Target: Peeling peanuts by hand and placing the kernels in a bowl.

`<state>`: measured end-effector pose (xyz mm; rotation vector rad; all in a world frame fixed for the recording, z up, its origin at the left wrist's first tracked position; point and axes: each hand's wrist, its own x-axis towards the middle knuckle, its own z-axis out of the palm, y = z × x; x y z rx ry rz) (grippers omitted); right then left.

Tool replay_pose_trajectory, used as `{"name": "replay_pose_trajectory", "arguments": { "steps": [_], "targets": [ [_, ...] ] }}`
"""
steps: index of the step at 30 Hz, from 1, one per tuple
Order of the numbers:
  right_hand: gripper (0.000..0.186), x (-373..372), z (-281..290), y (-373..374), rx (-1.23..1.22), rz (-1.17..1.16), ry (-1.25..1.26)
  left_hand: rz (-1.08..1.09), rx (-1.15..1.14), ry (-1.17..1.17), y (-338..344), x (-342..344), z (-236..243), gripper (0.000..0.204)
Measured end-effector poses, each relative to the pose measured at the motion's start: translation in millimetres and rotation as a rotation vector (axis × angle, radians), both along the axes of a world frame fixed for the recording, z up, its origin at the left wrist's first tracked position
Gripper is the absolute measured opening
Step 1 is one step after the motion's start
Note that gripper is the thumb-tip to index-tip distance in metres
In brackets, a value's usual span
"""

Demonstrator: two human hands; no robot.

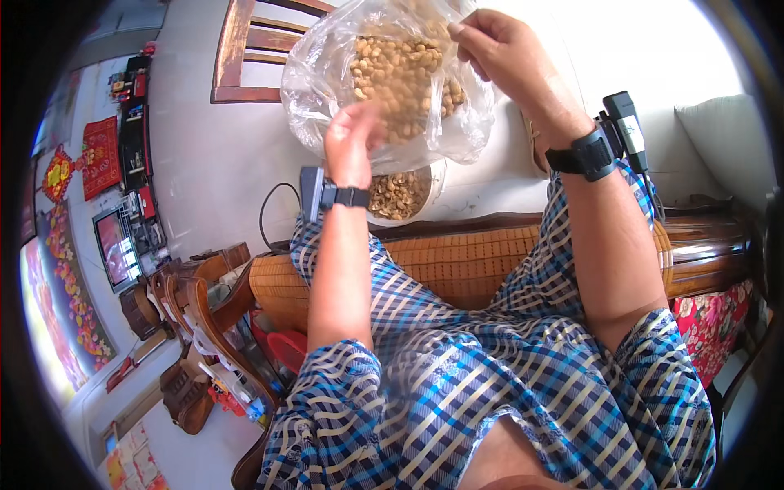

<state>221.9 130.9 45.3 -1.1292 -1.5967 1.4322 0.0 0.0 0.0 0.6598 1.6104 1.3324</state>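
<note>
A clear plastic bag [314,77] holding unshelled peanuts [380,69] fills the top middle of the view. My right hand [506,57] pinches the bag's upper right edge between thumb and fingers. My left hand [353,139] is at the bag's lower left, over the peanuts, with its fingers smeared by motion, so what they hold is unclear. Below the bag, partly hidden by it and my left wrist, a white bucket [437,186] holds broken shells [396,198]. Each wrist wears a strapped black device.
I sit on a wooden seat with a woven mat [441,261], legs apart. A wooden chair [230,61] stands at the upper left. Wooden furniture [196,310] and a television [116,245] are on the left. A light padded surface [710,147] is at the right.
</note>
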Motion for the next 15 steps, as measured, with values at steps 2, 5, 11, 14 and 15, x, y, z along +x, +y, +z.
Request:
{"name": "replay_pose_trajectory", "arguments": {
  "steps": [2, 5, 11, 14, 15],
  "targets": [
    [0.029, -6, 4, -12, -0.047, 0.092, -0.086, 0.095, 0.013, -0.187, -23, 15, 3, 0.010],
    [0.029, -21, -5, -40, 0.139, 0.266, -0.144, 0.112, 0.041, -0.511, -59, 31, 12, 0.010],
    [0.027, -38, 23, -113, -0.100, 0.711, -0.041, 0.084, 0.137, -0.909, -122, 48, 37, 0.013],
    [0.026, -37, 28, -169, -0.084, 0.684, 0.045, 0.074, 0.138, -0.988, -168, 54, 54, 0.019],
    [0.028, -38, 32, -186, -0.173, 0.679, 0.105, 0.096, 0.136, -1.018, -184, 56, 60, 0.021]
  ]
}}
